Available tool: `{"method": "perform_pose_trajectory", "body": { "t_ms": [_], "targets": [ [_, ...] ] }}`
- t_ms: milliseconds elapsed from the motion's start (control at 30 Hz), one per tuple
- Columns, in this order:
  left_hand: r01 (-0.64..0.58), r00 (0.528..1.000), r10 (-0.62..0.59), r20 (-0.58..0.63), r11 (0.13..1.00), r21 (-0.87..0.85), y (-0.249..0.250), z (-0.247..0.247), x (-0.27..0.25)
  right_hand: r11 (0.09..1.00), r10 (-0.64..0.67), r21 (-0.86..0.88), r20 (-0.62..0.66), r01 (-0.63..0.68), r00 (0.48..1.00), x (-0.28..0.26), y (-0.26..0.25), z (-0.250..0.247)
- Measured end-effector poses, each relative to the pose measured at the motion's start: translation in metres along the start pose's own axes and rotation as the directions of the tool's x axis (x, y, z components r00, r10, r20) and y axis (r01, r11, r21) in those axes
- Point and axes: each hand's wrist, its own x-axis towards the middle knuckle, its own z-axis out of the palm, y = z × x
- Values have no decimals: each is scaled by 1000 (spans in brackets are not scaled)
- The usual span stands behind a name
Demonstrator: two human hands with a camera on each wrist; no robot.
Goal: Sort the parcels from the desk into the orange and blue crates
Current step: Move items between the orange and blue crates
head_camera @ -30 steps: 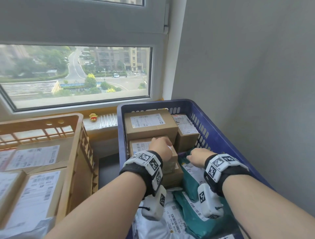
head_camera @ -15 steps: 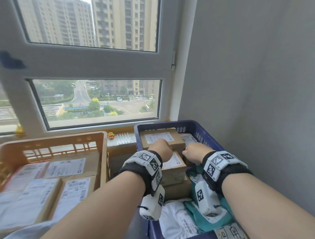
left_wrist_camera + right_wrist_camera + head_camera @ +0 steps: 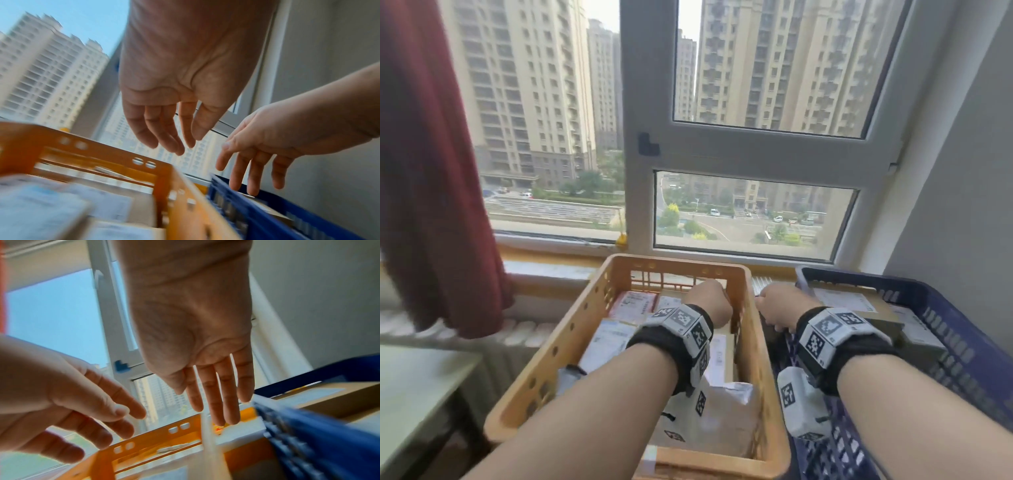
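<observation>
Both hands have lifted off the boxes in the blue crate [image 3: 962,329].
Left grip [image 3: 707,303] over the orange crate [image 3: 571,346], right grip [image 3: 779,310] between crates; both empty, fingers straight; parcels [image 3: 616,334] lie inside.

Orange crate [image 3: 751,346], slotted plastic, stands below the window w/ blue crate [image 3: 959,346] just beside it on the right. Orange one holds labelled cardboard parcels [image 3: 616,334] lying flat, plus a pale poly mailer [image 3: 726,414] at its near end. Blue one carries brown boxes [image 3: 859,301] w/ white labels face up, stacked toward its far end; wrist views show both crates only as blurred rims.
</observation>
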Motion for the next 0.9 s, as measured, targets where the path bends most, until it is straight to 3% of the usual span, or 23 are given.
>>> {"method": "perform_pose_trajectory", "body": {
  "t_ms": [233,600,900],
  "targets": [
    [161,981,-158,-114,987,12,-114,-81,-53,982,-188,26,8,188,982,-21,-143,24],
    [372,901,-368,-230,928,-28,-266,-166,-157,899,-438,42,59,436,897,-83,-330,77],
    [538,763,-536,-362,836,-107,-371,-218,-234,779,-627,44,76,626,775,-138,-464,114]
  ]
}}
